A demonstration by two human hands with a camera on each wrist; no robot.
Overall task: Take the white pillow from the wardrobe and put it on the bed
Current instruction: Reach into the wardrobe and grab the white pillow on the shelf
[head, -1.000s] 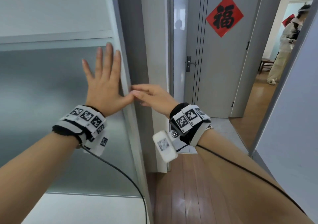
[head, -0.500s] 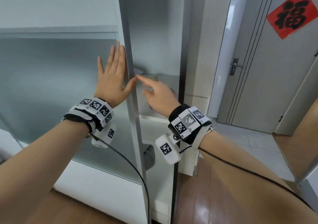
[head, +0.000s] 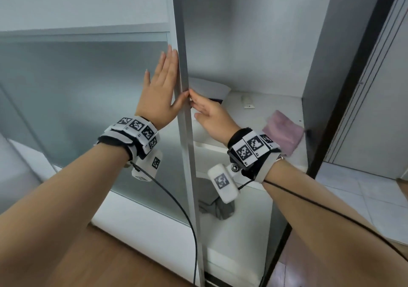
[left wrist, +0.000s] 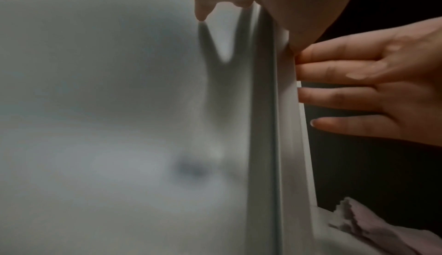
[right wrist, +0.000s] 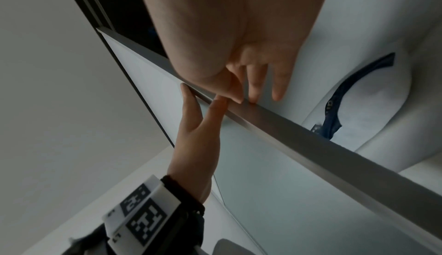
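Observation:
The wardrobe's frosted sliding door (head: pixel 88 110) stands partly open. My left hand (head: pixel 163 83) lies flat on the glass next to the door's metal edge (head: pixel 184 101), fingers straight. My right hand (head: pixel 207 112) has its straight fingers against that edge from the open side; the same contact shows at the right hand (left wrist: pixel 370 89) in the left wrist view. Behind the right hand, the white pillow (head: pixel 209 85) lies on a shelf, mostly hidden by the door and hand. In the right wrist view the pillow (right wrist: pixel 370 111) shows a dark blue trim. Neither hand touches it.
A pink cloth (head: pixel 283 132) and a small white object (head: pixel 247 101) lie on the same shelf to the right. A grey garment (head: pixel 218 207) sits on the shelf below. The dark wardrobe frame (head: pixel 344 110) bounds the opening on the right. Wooden floor (head: pixel 110 260) lies below.
The sliding door has moved left under both hands, widening the opening. The shelf with the pillow and pink cloth has come into view, and my view has turned toward the wardrobe.

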